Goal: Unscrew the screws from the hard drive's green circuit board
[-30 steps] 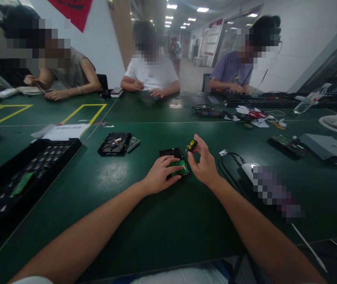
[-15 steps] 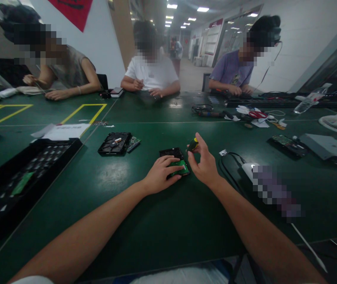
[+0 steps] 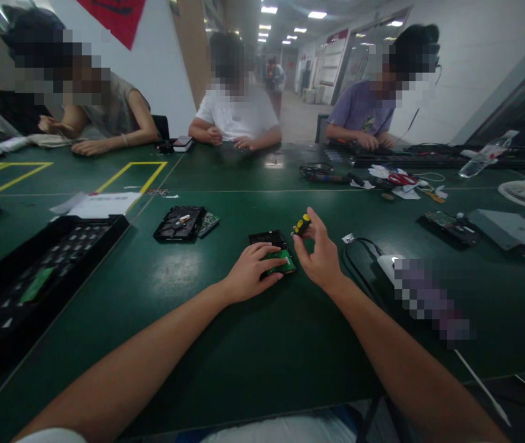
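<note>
My left hand (image 3: 254,271) lies across a black hard drive (image 3: 262,237) with a green circuit board (image 3: 286,266) on its near part. Its fingers grip the drive from above and the near side, holding it on the table. Just to the right, my right hand (image 3: 316,253) pinches the yellow and black handle of a screwdriver (image 3: 302,224) between thumb and fingers. The handle leans over the drive's right edge; its shaft and tip cannot be made out. Farther left lies an opened hard drive (image 3: 179,223), beside a small loose circuit board (image 3: 209,224).
A long black tray (image 3: 36,289) stands at the left, near some paper (image 3: 103,204). On the right are a cabled white power strip (image 3: 388,266), another drive (image 3: 449,227) and a grey box (image 3: 511,229). Three people sit across the green table (image 3: 225,369).
The screwdriver handle has turned in my right fingers, so more of its yellow shows. My left hand and the hard drive have stayed in place.
</note>
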A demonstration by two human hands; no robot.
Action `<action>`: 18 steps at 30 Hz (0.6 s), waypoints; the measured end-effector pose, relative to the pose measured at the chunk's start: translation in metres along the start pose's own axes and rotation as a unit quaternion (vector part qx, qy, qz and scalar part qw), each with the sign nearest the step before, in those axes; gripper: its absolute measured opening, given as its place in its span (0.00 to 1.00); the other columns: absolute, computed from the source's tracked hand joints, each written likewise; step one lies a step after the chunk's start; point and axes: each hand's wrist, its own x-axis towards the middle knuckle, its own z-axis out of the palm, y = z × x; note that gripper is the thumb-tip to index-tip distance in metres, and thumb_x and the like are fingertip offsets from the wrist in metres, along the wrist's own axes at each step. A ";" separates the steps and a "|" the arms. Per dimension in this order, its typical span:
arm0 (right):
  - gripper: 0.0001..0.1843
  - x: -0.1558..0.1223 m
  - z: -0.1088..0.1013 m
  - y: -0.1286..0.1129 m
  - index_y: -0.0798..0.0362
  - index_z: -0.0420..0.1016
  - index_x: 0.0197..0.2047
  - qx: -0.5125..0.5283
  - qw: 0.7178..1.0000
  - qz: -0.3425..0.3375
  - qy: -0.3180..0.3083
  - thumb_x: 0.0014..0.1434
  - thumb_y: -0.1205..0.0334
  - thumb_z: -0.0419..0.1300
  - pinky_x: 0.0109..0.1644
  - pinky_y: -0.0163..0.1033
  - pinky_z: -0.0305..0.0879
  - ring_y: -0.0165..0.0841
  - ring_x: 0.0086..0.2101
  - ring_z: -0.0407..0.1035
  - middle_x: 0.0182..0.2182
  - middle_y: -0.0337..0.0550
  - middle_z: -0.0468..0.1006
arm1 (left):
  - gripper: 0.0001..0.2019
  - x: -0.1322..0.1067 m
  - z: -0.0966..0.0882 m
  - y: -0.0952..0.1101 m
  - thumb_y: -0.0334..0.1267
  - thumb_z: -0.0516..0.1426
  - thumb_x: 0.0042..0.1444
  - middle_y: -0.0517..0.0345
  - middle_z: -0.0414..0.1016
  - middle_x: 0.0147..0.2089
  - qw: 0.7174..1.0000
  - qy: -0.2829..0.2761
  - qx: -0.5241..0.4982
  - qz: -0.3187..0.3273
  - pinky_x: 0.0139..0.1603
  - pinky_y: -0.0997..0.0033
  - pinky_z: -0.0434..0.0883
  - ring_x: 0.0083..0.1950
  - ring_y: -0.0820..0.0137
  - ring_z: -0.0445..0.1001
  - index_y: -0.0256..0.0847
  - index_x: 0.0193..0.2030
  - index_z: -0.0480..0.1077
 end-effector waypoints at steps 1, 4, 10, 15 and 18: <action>0.38 0.000 0.000 0.001 0.39 0.46 0.78 -0.003 1.000 -0.004 0.005 0.71 0.57 0.58 0.52 0.52 0.82 0.39 0.44 0.80 0.64 0.50 0.73 | 0.19 0.000 0.000 0.000 0.47 0.60 0.67 0.50 0.71 0.67 1.000 0.000 -0.001 -0.001 0.69 0.40 0.65 0.71 0.50 0.65 0.52 0.64 0.75; 0.36 0.000 0.001 0.003 0.39 0.51 0.76 -0.014 1.000 -0.019 0.014 0.70 0.57 0.61 0.50 0.51 0.82 0.38 0.41 0.79 0.61 0.49 0.76 | 0.19 0.000 -0.001 0.001 0.47 0.60 0.67 0.50 0.71 0.67 1.000 0.002 -0.005 -0.002 0.69 0.39 0.65 0.70 0.50 0.65 0.52 0.64 0.75; 0.37 -0.001 -0.001 0.004 0.40 0.46 0.78 -0.019 1.000 -0.015 -0.002 0.71 0.58 0.57 0.54 0.53 0.81 0.41 0.47 0.79 0.66 0.50 0.71 | 0.19 0.000 -0.001 0.000 0.46 0.60 0.68 0.50 0.71 0.68 1.000 0.000 -0.004 0.002 0.69 0.40 0.65 0.71 0.50 0.65 0.52 0.64 0.74; 0.38 -0.001 0.000 0.003 0.39 0.45 0.78 -0.014 1.000 -0.016 -0.006 0.71 0.58 0.57 0.54 0.53 0.81 0.41 0.46 0.79 0.67 0.50 0.70 | 0.20 -0.001 0.000 -0.001 0.46 0.60 0.68 0.50 0.71 0.67 1.000 0.001 0.001 0.005 0.69 0.40 0.65 0.71 0.50 0.65 0.52 0.64 0.74; 0.38 -0.001 0.001 0.005 0.38 0.49 0.77 -0.023 0.999 -0.027 0.005 0.70 0.58 0.61 0.53 0.54 0.81 0.40 0.44 0.78 0.65 0.49 0.72 | 0.19 -0.001 0.000 0.000 0.46 0.60 0.68 0.50 0.71 0.68 1.000 0.003 0.003 0.004 0.69 0.40 0.64 0.71 0.51 0.64 0.51 0.64 0.75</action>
